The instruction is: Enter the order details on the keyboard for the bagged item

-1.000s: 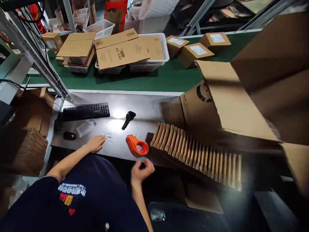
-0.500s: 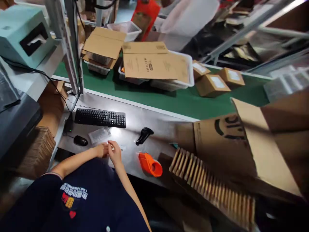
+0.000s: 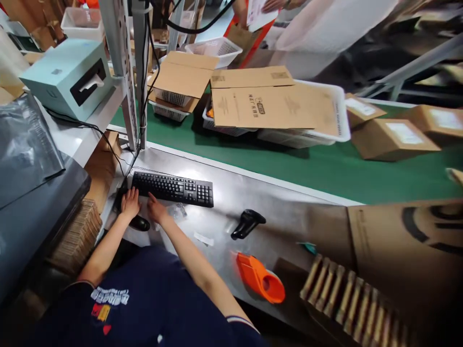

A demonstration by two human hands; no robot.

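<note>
My left hand [image 3: 129,203] lies flat with fingers stretched out at the left end of the black keyboard [image 3: 173,188], just above the black mouse [image 3: 140,223]. My right hand [image 3: 156,210] rests beside it at the keyboard's front edge, fingers pointing at the keys, over a small clear plastic bag [image 3: 177,211]. Neither hand holds anything. A black barcode scanner [image 3: 248,223] and an orange tape dispenser [image 3: 259,278] lie on the steel table [image 3: 285,217] to the right.
A green conveyor belt [image 3: 307,166] runs behind the table with white baskets [image 3: 289,137], flat cardboard sheets [image 3: 267,103] and labelled boxes [image 3: 392,139]. A label printer [image 3: 68,77] sits on a shelf at left. A row of folded cartons [image 3: 347,299] and a large box [image 3: 408,246] stand at right.
The view swung left. Both hands moved from the table's front edge up and left to the keyboard; the right hand came away from near the tape dispenser.
</note>
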